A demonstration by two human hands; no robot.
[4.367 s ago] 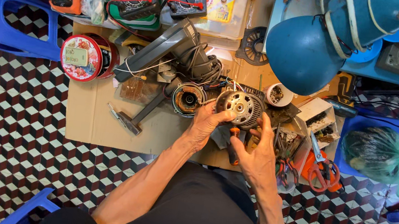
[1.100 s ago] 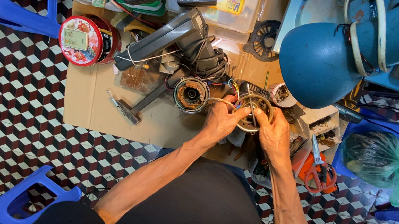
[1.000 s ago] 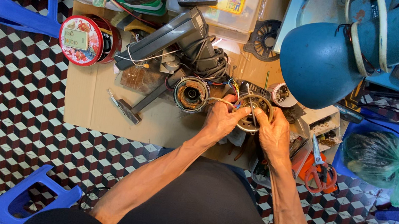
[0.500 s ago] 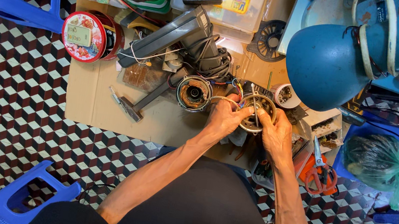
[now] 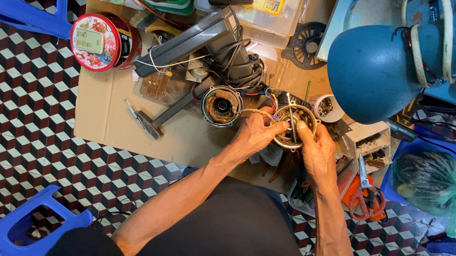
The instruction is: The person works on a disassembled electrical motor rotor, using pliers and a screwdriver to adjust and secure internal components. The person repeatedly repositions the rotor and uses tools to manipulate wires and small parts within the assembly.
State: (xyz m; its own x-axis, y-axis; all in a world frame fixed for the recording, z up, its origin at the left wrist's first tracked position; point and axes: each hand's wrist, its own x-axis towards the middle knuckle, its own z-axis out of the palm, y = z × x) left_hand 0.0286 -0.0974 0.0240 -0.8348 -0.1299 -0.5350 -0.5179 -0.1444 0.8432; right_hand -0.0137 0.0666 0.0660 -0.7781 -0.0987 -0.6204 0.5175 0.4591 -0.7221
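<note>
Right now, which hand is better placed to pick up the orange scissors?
Probably the right hand: the orange scissors lie just beside its wrist. The left hand grips the round motor part on the far side.

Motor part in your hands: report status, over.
Left hand and right hand both gripping the round motor part over the cardboard sheet. Second wound coil lies just left. Blue lamp close on the right; tools crowd around.

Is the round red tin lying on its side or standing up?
On its side. The round red tin shows its flat decorated end to the camera, and its curved side rests on the cardboard sheet.
</note>
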